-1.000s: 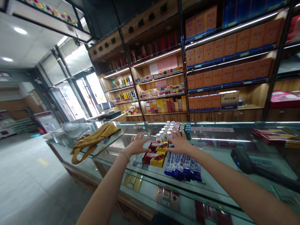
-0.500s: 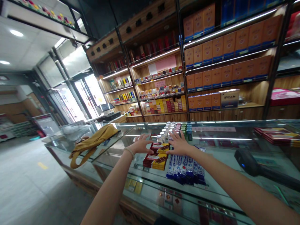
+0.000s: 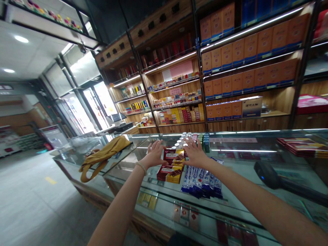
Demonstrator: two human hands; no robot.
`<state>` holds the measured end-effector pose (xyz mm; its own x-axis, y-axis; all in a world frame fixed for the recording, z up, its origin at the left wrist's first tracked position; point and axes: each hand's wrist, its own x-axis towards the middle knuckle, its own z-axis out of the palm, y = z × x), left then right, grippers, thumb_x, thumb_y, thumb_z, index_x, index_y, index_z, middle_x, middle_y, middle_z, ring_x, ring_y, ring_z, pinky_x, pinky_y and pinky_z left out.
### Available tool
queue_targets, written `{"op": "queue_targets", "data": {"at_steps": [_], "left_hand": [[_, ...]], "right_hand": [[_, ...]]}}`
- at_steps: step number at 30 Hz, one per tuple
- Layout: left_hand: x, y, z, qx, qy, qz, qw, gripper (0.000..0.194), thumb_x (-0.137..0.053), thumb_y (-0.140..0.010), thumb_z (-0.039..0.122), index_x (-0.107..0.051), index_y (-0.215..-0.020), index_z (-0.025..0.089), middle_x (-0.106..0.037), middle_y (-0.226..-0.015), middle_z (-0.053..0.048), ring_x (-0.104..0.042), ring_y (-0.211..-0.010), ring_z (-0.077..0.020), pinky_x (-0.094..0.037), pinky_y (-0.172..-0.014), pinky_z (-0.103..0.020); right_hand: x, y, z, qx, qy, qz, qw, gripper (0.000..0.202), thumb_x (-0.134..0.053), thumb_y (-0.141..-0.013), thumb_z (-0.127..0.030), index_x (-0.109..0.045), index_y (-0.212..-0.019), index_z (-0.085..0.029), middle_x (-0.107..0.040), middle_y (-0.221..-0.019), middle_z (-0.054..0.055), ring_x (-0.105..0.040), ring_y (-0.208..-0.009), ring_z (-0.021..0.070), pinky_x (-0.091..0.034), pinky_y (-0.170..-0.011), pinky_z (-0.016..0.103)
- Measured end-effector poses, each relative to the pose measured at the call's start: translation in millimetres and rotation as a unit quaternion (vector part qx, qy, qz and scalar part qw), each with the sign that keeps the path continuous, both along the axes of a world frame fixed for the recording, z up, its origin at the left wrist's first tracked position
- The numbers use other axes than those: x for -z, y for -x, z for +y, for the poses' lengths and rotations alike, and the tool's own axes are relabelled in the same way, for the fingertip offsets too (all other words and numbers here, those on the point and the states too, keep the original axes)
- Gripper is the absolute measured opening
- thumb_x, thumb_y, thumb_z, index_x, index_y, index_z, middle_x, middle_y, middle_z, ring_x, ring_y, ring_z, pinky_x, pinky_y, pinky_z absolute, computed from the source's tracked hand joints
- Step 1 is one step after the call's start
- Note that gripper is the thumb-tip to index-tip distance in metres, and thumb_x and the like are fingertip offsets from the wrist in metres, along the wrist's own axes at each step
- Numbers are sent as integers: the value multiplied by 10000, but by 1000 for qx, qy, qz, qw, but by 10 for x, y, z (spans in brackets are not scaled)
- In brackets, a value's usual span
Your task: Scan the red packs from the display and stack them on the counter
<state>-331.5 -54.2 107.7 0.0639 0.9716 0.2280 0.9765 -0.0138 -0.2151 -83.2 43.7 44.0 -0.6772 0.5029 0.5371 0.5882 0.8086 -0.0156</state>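
Both of my hands reach over the glass counter on either side of some red-and-yellow chocolate bars [image 3: 175,155]. These lie behind a second stack of chocolate bars [image 3: 169,173]. My left hand [image 3: 153,155] is at their left, fingers spread and thumb near the edge. My right hand [image 3: 196,154] is at their right, also with spread fingers; its thumb is close to the bars, and contact is hard to make out. Under the right wrist fan out several blue-and-white snack packets [image 3: 201,182]. Behind the hands are rows of small white-lidded containers [image 3: 185,136], partly hidden.
A black handheld scanner [image 3: 269,176] lies on the right of the glass counter [image 3: 246,164]. More red-and-yellow packs [image 3: 299,147] are stacked beyond it. A mustard-coloured bag [image 3: 106,155] lies to the left. Shelves with orange boxes [image 3: 248,44] line the back wall.
The rear chocolate bars now show more of their face and sit slightly higher in view between my hands. Both hands have shifted a little forward. The snack packets stay put.
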Motion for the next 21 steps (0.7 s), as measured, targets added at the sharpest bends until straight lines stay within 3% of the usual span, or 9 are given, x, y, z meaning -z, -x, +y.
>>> {"op": "queue_targets", "data": {"at_steps": [4, 9, 16, 21], "left_hand": [[-12, -125, -46, 5, -63, 23, 998, 748, -865, -681, 514, -579, -1298, 204, -308, -1670, -204, -194, -1573, -382, -79, -1270, -597], [33, -225, -41, 37, -152, 66, 985, 630, -807, -743, 541, -618, -1235, 194, -357, -1642, -221, -233, -1558, -411, -106, -1259, -603], [80, -366, 13, 54, -198, 72, 976, 614, -747, -787, 605, -638, -1224, 188, -333, -1654, -225, -209, -1566, -413, -113, -1256, -611], [73, -593, 85, 64, -225, 58, 970, 606, -755, -781, 614, -650, -1231, 222, -320, -1668, -187, -216, -1562, -411, -107, -1256, -617]], "right_hand": [[6, -54, 4, 3, -58, 38, 998, 713, -740, -796, -568, -571, -1353, -156, -260, -1687, 195, -102, -1581, 381, 13, -1247, 644], [-22, -172, 28, 12, -110, 58, 992, 696, -740, -794, -571, -570, -1332, -163, -231, -1701, 178, -80, -1584, 377, 38, -1252, 634], [-100, -417, 32, 25, -132, 58, 989, 640, -743, -817, -508, -582, -1342, -179, -263, -1693, 169, -121, -1579, 370, 44, -1249, 634], [-183, -704, 55, 38, -145, 56, 987, 632, -728, -833, -490, -578, -1370, -193, -284, -1686, 160, -122, -1583, 354, 65, -1247, 628]]}}
